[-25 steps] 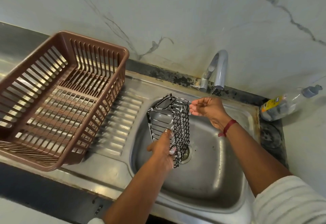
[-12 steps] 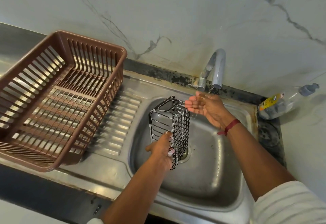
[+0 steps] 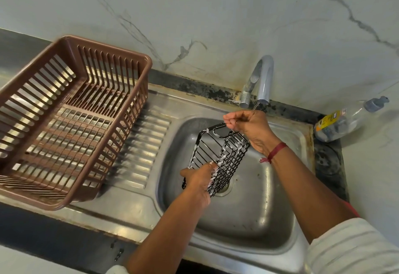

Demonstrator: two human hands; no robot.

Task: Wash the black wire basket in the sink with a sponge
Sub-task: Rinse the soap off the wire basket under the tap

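Observation:
The black wire basket [image 3: 218,157], streaked with white suds, hangs tilted over the steel sink [image 3: 248,219]. My left hand [image 3: 199,180] grips its lower near end, thumb along the wires. My right hand [image 3: 248,126] has its fingers curled at the basket's upper far rim, just under the tap [image 3: 262,79]. A thin stream of water falls from the spout onto that hand. No sponge is in view.
A brown plastic dish rack [image 3: 71,118] stands on the ribbed drainboard to the left. A clear soap bottle [image 3: 345,120] lies on the counter at the right. A marble wall rises behind the sink. The drain [image 3: 224,187] sits under the basket.
The basket has tipped from upright to slanted, its top swung right toward the tap. My right hand went from an open palm under the water to curled fingers at the basket's top rim.

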